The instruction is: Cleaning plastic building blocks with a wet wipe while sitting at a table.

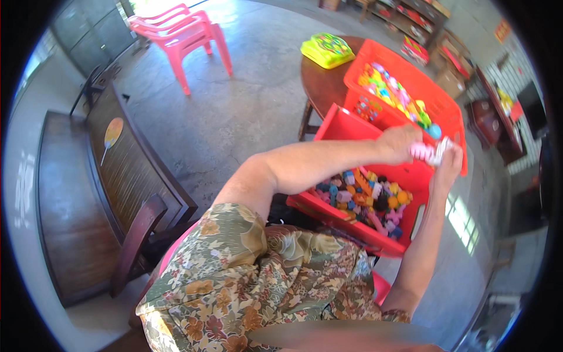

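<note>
My left hand [399, 143] grips one end of a small pink ridged toy [421, 151] above the red baskets. At the toy's other end, my right hand [449, 162] pinches a crumpled white cloth or tissue [441, 149] that touches the toy. Below my forearms, close to my lap, a red bin [338, 125] contains mixed building blocks and small toys [374, 193], including orange balls and purple pieces. Behind it stands a red plastic basket [422, 92] with brightly coloured toys [391, 90] inside. My left forearm hides part of the nearer bin.
A round wooden table [316, 86] under the far basket carries a yellow-green toy case [327, 50]. Pink plastic chairs [189, 39] are stacked at the far left. On the left, a wooden bench [136, 163] has a hand fan [113, 132] on it. Shelves [409, 20] line the back wall.
</note>
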